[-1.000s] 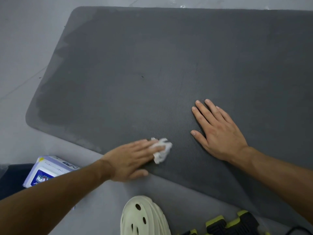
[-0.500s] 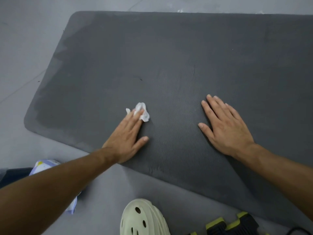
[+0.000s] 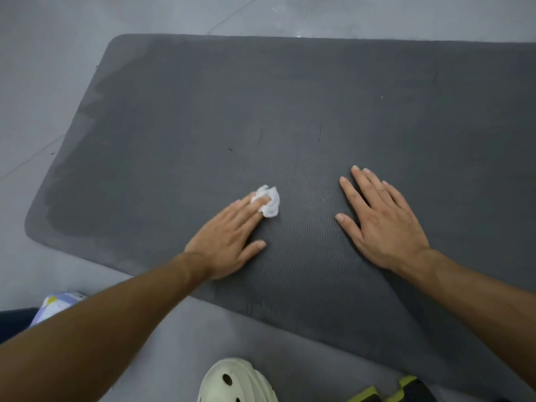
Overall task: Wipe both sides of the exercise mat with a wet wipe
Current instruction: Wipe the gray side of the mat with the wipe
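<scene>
Wipe first: the crumpled white wet wipe [image 3: 271,208] is lying on the dark grey, ribbed foam exercise mat [image 3: 290,97], pinned under the straight fingertips of the left hand [image 3: 229,239]. Those fingers are lying flat and pressing down, not curling round it, and a bunch of the tissue is sticking out just past them.

A second ago the wipe was sitting at the mat's near edge. Since then the hand has been pushing it away from the body, so it is now lying level with the fingers of the right hand [image 3: 383,224]. That hand is staying put, spread flat and holding nothing, seemingly steadying the mat.

Beyond and to the left of the left fingers a darker, damp-looking patch is spreading toward the rounded corner, while the ribs between the two thumbs are looking drier. I judge this face partly done, with the stretch past the right fingers remaining and a flip probably to follow.

Behind the wrists, on the pale grey floor [image 3: 43,68], a cream perforated clog [image 3: 232,381] and a blue-and-white wipes pack [image 3: 59,304] are lying.
</scene>
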### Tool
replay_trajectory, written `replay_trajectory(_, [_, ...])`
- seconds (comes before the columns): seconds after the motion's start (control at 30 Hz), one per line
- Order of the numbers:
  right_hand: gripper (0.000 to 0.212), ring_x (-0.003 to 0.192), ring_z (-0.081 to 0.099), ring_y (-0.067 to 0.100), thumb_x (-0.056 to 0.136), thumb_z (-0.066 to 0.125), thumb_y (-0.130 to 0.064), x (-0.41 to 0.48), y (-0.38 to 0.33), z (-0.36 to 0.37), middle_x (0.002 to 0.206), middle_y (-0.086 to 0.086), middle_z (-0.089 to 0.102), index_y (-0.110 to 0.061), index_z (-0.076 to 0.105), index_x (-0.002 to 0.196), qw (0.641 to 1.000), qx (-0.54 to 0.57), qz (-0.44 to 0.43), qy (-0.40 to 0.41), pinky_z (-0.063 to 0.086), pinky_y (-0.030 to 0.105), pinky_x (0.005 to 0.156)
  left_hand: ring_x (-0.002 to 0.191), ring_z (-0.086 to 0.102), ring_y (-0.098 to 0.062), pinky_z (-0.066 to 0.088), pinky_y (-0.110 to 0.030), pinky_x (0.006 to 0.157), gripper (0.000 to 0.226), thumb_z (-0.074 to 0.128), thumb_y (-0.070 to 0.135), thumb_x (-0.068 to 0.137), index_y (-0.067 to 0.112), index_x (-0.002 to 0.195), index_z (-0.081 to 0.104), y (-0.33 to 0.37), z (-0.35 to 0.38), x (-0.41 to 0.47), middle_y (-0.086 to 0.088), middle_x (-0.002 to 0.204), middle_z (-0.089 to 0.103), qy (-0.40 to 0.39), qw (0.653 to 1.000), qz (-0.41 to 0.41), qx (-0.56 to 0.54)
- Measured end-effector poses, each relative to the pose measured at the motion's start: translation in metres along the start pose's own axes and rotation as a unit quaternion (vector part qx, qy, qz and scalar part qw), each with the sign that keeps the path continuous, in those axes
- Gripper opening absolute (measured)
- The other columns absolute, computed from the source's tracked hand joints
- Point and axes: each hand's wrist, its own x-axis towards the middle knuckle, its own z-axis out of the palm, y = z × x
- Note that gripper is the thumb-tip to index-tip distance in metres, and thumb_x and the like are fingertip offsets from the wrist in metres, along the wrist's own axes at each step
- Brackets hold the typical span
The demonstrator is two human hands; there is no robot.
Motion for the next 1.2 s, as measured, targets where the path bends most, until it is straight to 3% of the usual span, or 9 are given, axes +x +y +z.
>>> replay_trajectory(0.13, [0.072, 0.161, 0.003, 0.02, 0.107, 0.014, -0.061, -0.001, 0.005, 0.0, 0.175, 0.005, 0.007, -0.02, 0.015, 0.167, 1.0, 0.008, 0.026, 0.003, 0.013, 0.044, 0.13, 0.16, 0.006, -0.02, 0.02, -0.046, 0.127, 0.079, 0.023, 0.06, 0.105, 0.006, 0.162, 0.023, -0.04, -0.01, 0.013, -0.008, 0.171, 0.018, 0.034, 0.99, -0.138, 0.003])
replay_trajectory(0.23, [0.073, 0.161, 0.001, 0.019, 0.107, 0.013, -0.061, -0.003, 0.018, -0.001, 0.175, 0.005, 0.006, -0.02, 0.014, 0.167, 0.998, 0.013, 0.056, 0.005, 0.011, 0.043, 0.13, 0.16, -0.003, -0.015, 0.009, -0.04, 0.13, 0.088, 0.018, 0.068, 0.1, 0.008, 0.164, 0.013, -0.044, -0.01, 0.025, -0.003, 0.174, 0.004, 0.038, 0.968, -0.242, -0.055])
replay_trajectory(0.43, [0.073, 0.161, 0.0, 0.018, 0.107, 0.013, -0.061, -0.006, 0.021, 0.001, 0.175, 0.004, 0.006, -0.02, 0.012, 0.167, 0.998, 0.013, 0.058, 0.005, 0.009, 0.042, 0.13, 0.158, -0.014, -0.013, 0.0, -0.034, 0.13, 0.086, 0.026, 0.064, 0.103, 0.008, 0.165, 0.004, 0.012, 0.0, 0.051, -0.001, 0.174, -0.006, 0.07, 0.981, -0.162, -0.081])
replay_trajectory(0.6, [0.073, 0.161, 0.003, 0.018, 0.107, 0.017, -0.06, -0.006, 0.02, 0.0, 0.174, 0.004, 0.009, -0.019, 0.016, 0.167, 0.998, 0.012, 0.064, 0.014, 0.013, 0.043, 0.13, 0.16, -0.007, -0.021, 0.013, -0.046, 0.129, 0.086, 0.029, 0.063, 0.105, 0.001, 0.163, 0.015, 0.065, 0.0, 0.052, -0.011, 0.173, 0.004, 0.031, 0.998, -0.005, -0.05])
replay_trajectory(0.7, [0.072, 0.161, 0.006, 0.019, 0.107, 0.018, -0.058, -0.006, 0.02, 0.0, 0.174, 0.005, 0.011, -0.018, 0.019, 0.166, 0.998, 0.012, 0.065, 0.017, 0.014, 0.043, 0.129, 0.16, -0.009, -0.019, 0.006, -0.04, 0.13, 0.085, 0.03, 0.063, 0.106, 0.004, 0.164, 0.011, 0.096, 0.003, 0.05, -0.007, 0.174, 0.001, -0.01, 0.996, 0.082, -0.009])
replay_trajectory(0.8, [0.069, 0.161, 0.006, 0.019, 0.108, 0.016, -0.054, -0.005, 0.02, 0.0, 0.174, 0.005, 0.011, -0.018, 0.018, 0.166, 0.998, 0.012, 0.06, 0.013, 0.013, 0.042, 0.129, 0.159, -0.008, -0.016, 0.004, -0.036, 0.13, 0.08, 0.023, 0.062, 0.107, 0.007, 0.164, 0.01, 0.09, 0.003, 0.054, -0.004, 0.174, 0.002, -0.009, 0.995, 0.104, -0.005])
replay_trajectory(0.93, [0.067, 0.161, 0.003, 0.018, 0.108, 0.013, -0.052, -0.005, 0.023, 0.0, 0.175, 0.003, 0.009, -0.019, 0.016, 0.167, 0.998, 0.015, 0.055, -0.001, 0.009, 0.041, 0.13, 0.16, 0.004, -0.017, 0.019, -0.045, 0.128, 0.077, 0.021, 0.059, 0.106, 0.008, 0.163, 0.022, 0.034, -0.004, 0.066, -0.004, 0.172, 0.018, 0.044, 0.997, -0.032, -0.046])
replay_trajectory(1.13, [0.069, 0.161, -0.005, 0.015, 0.107, 0.008, -0.057, -0.01, 0.032, -0.006, 0.175, -0.001, 0.002, -0.023, 0.009, 0.167, 0.999, 0.025, 0.04, -0.026, 0.002, 0.037, 0.13, 0.159, 0.008, -0.024, 0.015, -0.045, 0.129, 0.083, 0.018, 0.064, 0.1, 0.008, 0.162, 0.024, -0.028, -0.013, 0.081, -0.006, 0.17, 0.021, 0.109, 0.96, -0.248, -0.072])
replay_trajectory(1.2, [0.07, 0.161, -0.005, 0.014, 0.106, 0.008, -0.059, -0.014, 0.036, -0.009, 0.175, -0.002, 0.001, -0.025, 0.008, 0.167, 0.998, 0.025, 0.044, -0.03, 0.001, 0.036, 0.13, 0.159, 0.007, -0.024, 0.012, -0.043, 0.129, 0.086, 0.019, 0.066, 0.099, 0.01, 0.164, 0.016, -0.025, -0.012, 0.085, -0.006, 0.171, 0.016, 0.115, 0.95, -0.272, -0.102])
